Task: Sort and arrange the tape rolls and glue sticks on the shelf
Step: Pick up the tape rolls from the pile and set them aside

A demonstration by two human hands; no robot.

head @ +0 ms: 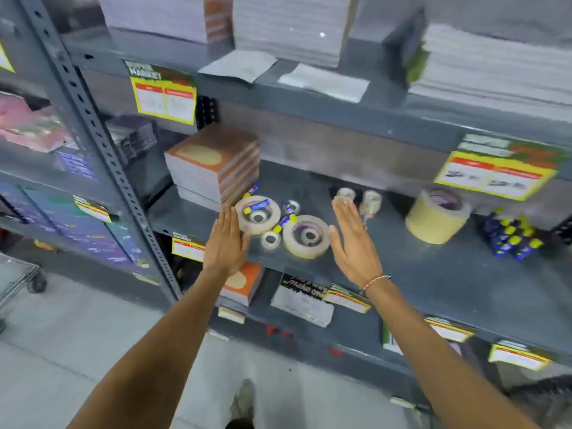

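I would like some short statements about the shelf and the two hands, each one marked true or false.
1. Both hands are open, one on each side of the loose pile of tape rolls. True: the left hand and the right hand flank it with flat palms.
2. The right hand holds a glue stick. False: it holds nothing.
3. A big tape roll sits apart, to the right of the pile. True.
4. The stack of notebooks is to the right of the pile. False: it is to the left, behind the left hand.
5. A bracelet is on the left wrist. False: it is on the right wrist.
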